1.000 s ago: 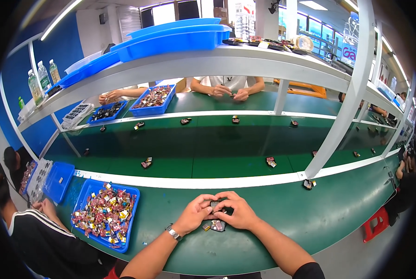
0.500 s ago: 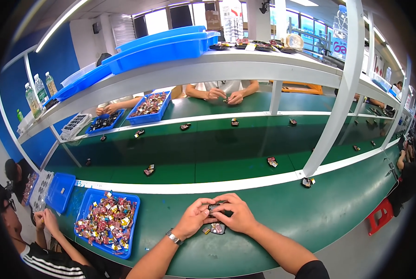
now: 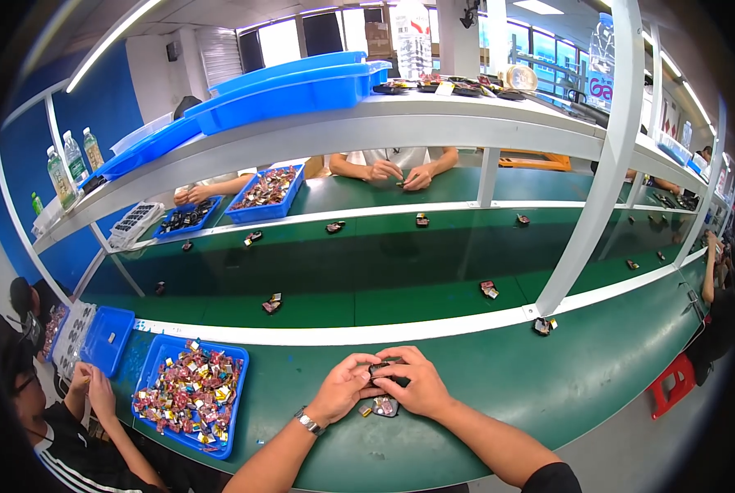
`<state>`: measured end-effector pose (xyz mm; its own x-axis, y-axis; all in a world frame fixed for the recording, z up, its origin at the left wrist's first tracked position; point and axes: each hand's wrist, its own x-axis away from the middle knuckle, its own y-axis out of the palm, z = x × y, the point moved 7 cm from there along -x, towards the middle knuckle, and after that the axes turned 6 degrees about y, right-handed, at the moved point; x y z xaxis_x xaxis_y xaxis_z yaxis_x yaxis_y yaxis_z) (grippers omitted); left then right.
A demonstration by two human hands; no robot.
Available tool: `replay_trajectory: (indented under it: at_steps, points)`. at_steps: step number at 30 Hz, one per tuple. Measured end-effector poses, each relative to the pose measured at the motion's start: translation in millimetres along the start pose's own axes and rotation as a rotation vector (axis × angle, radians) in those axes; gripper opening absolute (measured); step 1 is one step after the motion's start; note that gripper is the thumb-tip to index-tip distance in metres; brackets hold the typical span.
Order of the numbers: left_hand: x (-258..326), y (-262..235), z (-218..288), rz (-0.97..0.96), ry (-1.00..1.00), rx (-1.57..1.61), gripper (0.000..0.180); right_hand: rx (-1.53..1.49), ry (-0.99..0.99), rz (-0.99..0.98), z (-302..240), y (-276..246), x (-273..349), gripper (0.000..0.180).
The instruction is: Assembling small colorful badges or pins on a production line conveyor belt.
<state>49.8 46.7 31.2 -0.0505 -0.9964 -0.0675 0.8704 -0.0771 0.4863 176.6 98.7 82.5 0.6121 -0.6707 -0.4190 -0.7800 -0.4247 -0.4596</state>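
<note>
**Hands close on a small dark part at the bench edge**

Since the earlier frame, both hands have drawn slightly nearer the white belt edge, and the neighbour's hands at eight o'clock have come up together. Left hand (image 3: 347,393) and right hand (image 3: 412,386) press together, fingers curled and pinching a small dark part (image 3: 384,374) between them, likely to steady it for close work. A second small part (image 3: 384,406) lies on the green bench (image 3: 548,386) just beneath. At nine o'clock sits a blue tray (image 3: 234,361) of mixed pieces. At twelve o'clock runs the conveyor belt (image 3: 343,271), carrying scattered parts. Nothing blocks the hands.
</note>
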Motion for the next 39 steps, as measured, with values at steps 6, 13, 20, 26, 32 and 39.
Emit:
replay_trajectory:
  at_steps: [6,13,20,26,32,39]
  points:
    - [-0.9,2.4,2.1,0.000,0.003,0.002,0.026,-0.011,0.028,-0.007,2.0,-1.2,-0.5,0.016]
    - [0.6,3.9,0.2,0.018,0.027,0.005,0.025,0.011,-0.062,0.071,-17.6,-4.4,0.8,0.019]
    - [0.3,2.4,1.9,-0.004,0.088,0.067,0.023,0.102,-0.158,0.109,-31.8,-10.2,1.7,0.024]
    - [-0.6,9.8,5.1,-0.036,0.093,0.130,0.022,0.064,-0.108,0.134,-24.2,-8.6,3.2,0.021]
    - [1.7,5.6,-2.2,-0.015,0.055,0.145,0.027,-0.008,-0.055,0.070,-12.5,-4.1,4.4,0.020]
    - [-1.8,-1.5,4.7,0.085,0.107,0.113,0.028,0.051,-0.034,-0.029,-18.6,6.0,-1.2,0.032]
